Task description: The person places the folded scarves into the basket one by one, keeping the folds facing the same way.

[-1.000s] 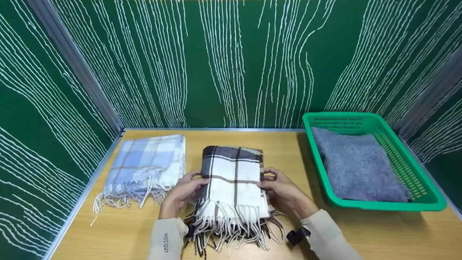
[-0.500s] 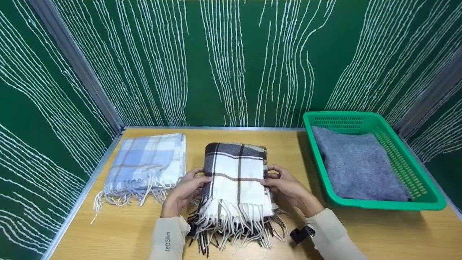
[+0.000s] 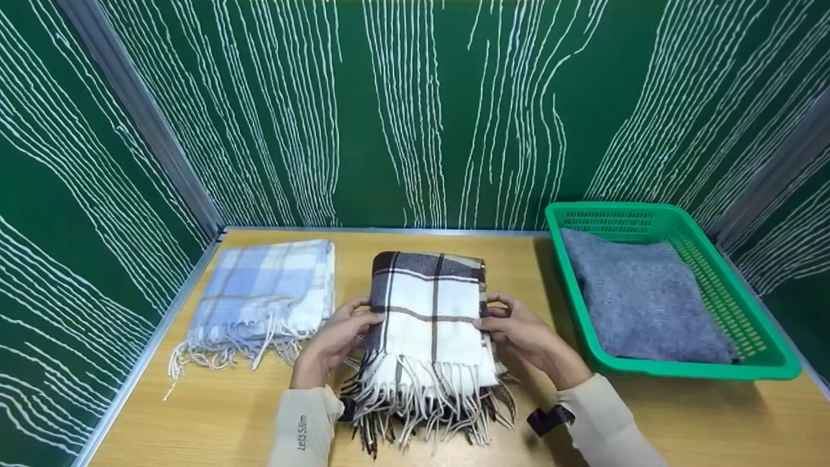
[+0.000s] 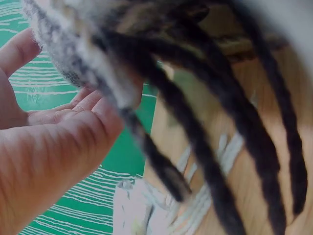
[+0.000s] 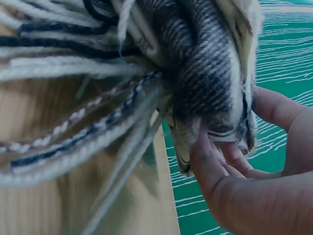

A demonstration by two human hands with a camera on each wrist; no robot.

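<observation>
Brown-and-white plaid scarf (image 3: pixel 415 337) slightly farther right

On the desk (image 3: pixel 519 256), a narrow bare lane is running toward the far edge between the right fingers (image 3: pixel 499 324) and the green basket (image 3: pixel 694 369), which is blocking the far right corner. A blue-white cloth (image 3: pixel 269 285) is obstructing the far left; a green wall (image 3: pixel 402 117) is closing off the far edge.

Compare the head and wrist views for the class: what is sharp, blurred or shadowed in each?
Head view: the brown-and-white plaid cloth looks fairly sharp, and the green basket casts a soft shadow on the table; left wrist view: the dark fringe is blurred; right wrist view: dimmer, but the dark weave shows clearly.
</observation>
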